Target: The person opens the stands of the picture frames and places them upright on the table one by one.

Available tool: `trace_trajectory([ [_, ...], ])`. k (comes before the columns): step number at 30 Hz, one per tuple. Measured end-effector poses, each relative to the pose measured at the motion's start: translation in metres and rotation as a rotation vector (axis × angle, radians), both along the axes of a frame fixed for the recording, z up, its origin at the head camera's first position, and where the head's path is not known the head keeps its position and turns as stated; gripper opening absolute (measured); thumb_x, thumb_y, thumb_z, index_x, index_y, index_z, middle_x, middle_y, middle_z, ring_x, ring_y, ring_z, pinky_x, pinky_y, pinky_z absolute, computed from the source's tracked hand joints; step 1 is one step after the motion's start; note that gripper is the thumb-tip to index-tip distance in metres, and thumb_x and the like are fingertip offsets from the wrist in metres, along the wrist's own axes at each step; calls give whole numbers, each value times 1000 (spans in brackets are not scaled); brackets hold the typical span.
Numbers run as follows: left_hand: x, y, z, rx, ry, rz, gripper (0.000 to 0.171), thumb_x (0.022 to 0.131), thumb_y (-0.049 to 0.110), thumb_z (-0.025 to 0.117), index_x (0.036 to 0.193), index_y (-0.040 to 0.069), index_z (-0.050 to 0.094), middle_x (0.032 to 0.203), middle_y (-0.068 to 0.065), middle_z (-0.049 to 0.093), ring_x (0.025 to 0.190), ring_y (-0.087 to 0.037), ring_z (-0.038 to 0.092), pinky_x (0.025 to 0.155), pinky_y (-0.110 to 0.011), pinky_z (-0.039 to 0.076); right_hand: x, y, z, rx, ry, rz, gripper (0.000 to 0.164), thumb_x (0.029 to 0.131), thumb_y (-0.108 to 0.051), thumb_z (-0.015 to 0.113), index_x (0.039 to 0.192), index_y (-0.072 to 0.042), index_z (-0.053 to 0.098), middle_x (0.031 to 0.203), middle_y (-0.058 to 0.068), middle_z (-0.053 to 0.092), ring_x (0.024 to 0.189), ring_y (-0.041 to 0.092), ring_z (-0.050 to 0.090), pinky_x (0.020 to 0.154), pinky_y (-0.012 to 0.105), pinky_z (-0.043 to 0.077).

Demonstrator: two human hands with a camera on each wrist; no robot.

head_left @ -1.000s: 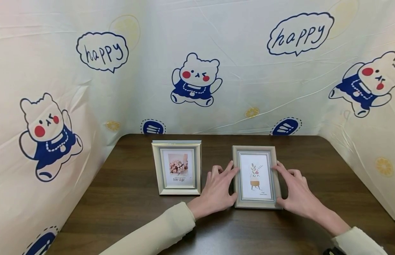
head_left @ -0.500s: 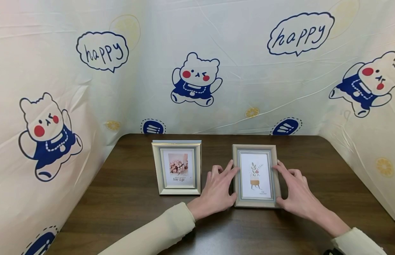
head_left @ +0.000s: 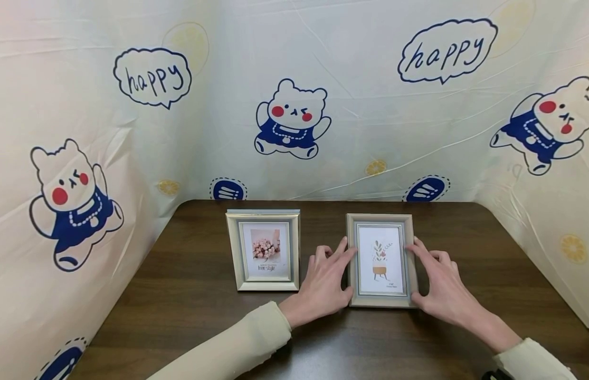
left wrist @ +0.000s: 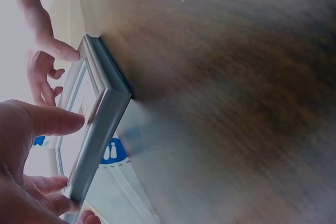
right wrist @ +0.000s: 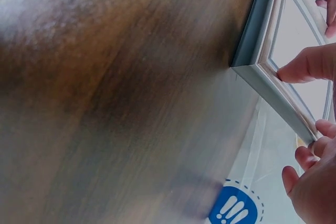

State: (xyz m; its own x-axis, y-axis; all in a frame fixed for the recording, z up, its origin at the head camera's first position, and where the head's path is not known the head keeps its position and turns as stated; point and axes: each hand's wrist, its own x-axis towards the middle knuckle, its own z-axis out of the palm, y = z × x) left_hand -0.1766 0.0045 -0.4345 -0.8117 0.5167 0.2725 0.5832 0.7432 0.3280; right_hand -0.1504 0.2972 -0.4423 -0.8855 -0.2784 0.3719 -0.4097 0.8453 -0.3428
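Observation:
In the head view, a picture frame with a potted-plant print stands on the wooden table, leaning back. My left hand grips its left side, the thumb near the lower corner and the fingertips higher along the edge. On the opposite side, my right hand grips the frame in the same way. Both wrist views show the thumbs on the front border and other fingers at the side edge; the back of the frame is hidden. Left of my left hand stands a second picture frame with a pink-flower print.
The dark wooden table runs back to a pale curtain printed with cartoon bears and "happy" bubbles. Curtain panels also enclose the left and right sides. The flower frame stands close beside my left hand.
The plant-print frame has shifted slightly toward the back of the table between my hands. My hands keep nearly the same place, and the flower-print frame has not moved.

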Motion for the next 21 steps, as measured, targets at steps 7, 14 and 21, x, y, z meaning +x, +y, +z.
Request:
trace_trajectory([
  [7, 0, -1, 1, 3, 1, -6, 77, 88, 25, 81, 157, 18, 50, 170, -10, 30, 122, -32, 44, 92, -42, 40, 1, 0, 1, 0, 30, 4, 100, 62, -3, 91, 151, -10, 46, 164, 26, 37, 118, 39, 42, 85, 51, 29],
  [14, 1, 0, 2, 9, 14, -3, 75, 88, 24, 80, 157, 17, 50, 170, -9, 30, 121, -32, 43, 92, -42, 40, 1, 0, 0, -7, 42, 8, 101, 62, -2, 92, 152, -10, 47, 164, 26, 37, 118, 40, 41, 84, 50, 29],
  [21, 1, 1, 2, 26, 37, 2, 74, 88, 23, 80, 156, 17, 52, 169, -9, 31, 121, -31, 44, 91, -41, 40, 0, 0, 1, -5, 37, 5, 101, 62, -2, 92, 152, -9, 46, 164, 28, 35, 119, 41, 41, 86, 53, 30],
])
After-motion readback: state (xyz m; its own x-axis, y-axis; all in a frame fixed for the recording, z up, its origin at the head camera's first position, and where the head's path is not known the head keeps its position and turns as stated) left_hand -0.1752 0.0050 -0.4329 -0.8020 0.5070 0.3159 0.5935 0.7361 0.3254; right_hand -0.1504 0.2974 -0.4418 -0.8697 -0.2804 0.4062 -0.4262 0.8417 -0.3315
